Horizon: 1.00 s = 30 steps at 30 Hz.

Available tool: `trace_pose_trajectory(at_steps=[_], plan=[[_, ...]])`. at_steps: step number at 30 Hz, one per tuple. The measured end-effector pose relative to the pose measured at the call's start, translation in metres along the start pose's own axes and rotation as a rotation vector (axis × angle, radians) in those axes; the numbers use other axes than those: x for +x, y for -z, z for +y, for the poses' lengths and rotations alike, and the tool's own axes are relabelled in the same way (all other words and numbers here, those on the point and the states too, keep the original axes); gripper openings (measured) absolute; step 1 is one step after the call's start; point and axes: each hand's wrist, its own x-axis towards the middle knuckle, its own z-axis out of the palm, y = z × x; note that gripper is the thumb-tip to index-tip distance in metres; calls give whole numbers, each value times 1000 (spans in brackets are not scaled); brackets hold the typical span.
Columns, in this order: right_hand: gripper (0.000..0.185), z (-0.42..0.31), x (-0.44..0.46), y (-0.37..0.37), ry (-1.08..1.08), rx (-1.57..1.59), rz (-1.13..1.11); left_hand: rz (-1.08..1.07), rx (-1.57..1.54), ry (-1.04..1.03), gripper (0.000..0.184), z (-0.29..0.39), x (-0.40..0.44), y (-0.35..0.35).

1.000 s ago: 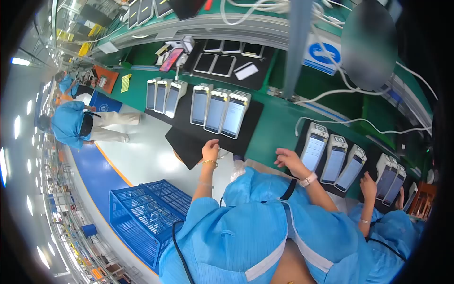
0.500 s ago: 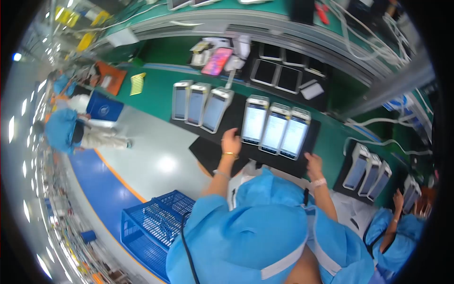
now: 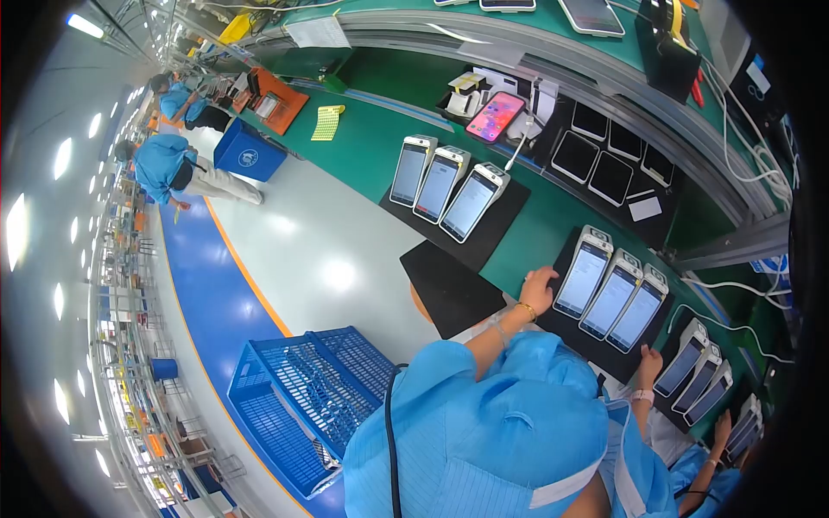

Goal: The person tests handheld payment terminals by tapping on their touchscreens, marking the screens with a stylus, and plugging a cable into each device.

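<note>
1. Green bench (image 3: 356,157): three lit terminals (image 3: 610,298) on a black mat (image 3: 566,332).
2. Left hand (image 3: 539,291) half open (nothing held), beside them.
3. Right hand (image 3: 649,366) partly curled near the mat's edge, hold unclear.

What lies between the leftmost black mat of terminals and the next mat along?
Green benchtop, bare except for the left hand at its near end, as the head view shows.

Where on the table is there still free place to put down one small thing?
The green table looks bare between the yellow sheet and the leftmost three devices. Another bare strip runs between their black mat and the mat by your left hand. That second mat is crowded: three devices fill most of it.
</note>
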Motion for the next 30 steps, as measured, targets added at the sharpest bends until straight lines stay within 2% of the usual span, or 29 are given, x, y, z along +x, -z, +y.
trace_pose_trajectory(at_steps=[3, 5, 7, 9, 11, 12, 13, 14, 15, 16, 17, 18, 19, 20, 21, 22, 23, 24, 25, 26, 27, 28, 29, 30], plan=[[35, -9, -13, 9, 39, -146, 87, -49, -17, -6, 38, 8, -1, -7], [32, -11, -14, 10, -20, -78, 71, -75, -25, -13, 36, 17, 2, -3], [29, -7, -13, 9, -77, -145, 76, -168, 79, 22, 30, 29, 7, 4], [22, -8, -17, 10, -113, -126, 89, -109, 68, -35, 30, 40, 14, -2], [30, -16, -24, 13, -54, -15, 176, -60, 49, -89, 31, 49, 23, -14], [41, -4, -21, 18, 8, -58, 143, -186, -213, 150, 40, 53, 29, -20], [40, -4, -22, 20, 160, -175, 183, -313, -471, 390, 50, 57, 36, -27], [40, -5, -25, 19, 193, -149, 188, -268, -388, 286, 58, 41, 40, -39], [39, 1, -27, 16, 196, 18, 158, -244, -316, 177, 67, 18, 42, -62], [39, 5, -27, 16, 142, -88, 116, -274, -322, 145, 68, 3, 50, -69], [38, -42, -51, 20, 320, -288, 198, -346, -694, 213, 65, 3, 51, -63], [36, -65, -65, 18, 331, -279, 193, -387, -879, 245, 60, -7, 50, -67], [36, -71, -69, 18, 361, -316, 146, -399, -947, 255, 53, 34, 40, -42], [34, -77, -75, 17, 409, -250, 116, -378, -948, 252, 55, 46, 37, -36], [33, -86, -83, 14, 412, -176, 86, -346, -936, 315, 59, 55, 31, -34], [31, -96, -91, 13, 411, -145, 42, -353, -887, 324, 59, 32, 29, -44], [31, -95, -95, 9, 447, -174, 22, -348, -863, 356, 57, 60, 22, -32], [31, -106, -102, 10, 399, -162, -54, -387, -850, 302, 60, 59, 17, -32], [31, -106, -104, 7, 449, -212, -83, -416, -835, 246, 64, 55, 14, -31], [31, -107, -107, 5, 469, -271, -146, -396, -585, 289, 77, 48, 11, -30], [32, -110, -111, 4, 489, -327, -213, -403, -582, 298, 77, 43, 3, -27], [39, -108, -114, 0, 595, -369, -209, -384, -210, 116, 83, 51, -4, -17], [39, -107, -115, -2, 592, -368, -211, -354, 161, -70, 90, 56, -10, -12], [44, -107, -117, -4, 616, -439, -301, -309, 141, -121, 99, 45, -17, -18]])
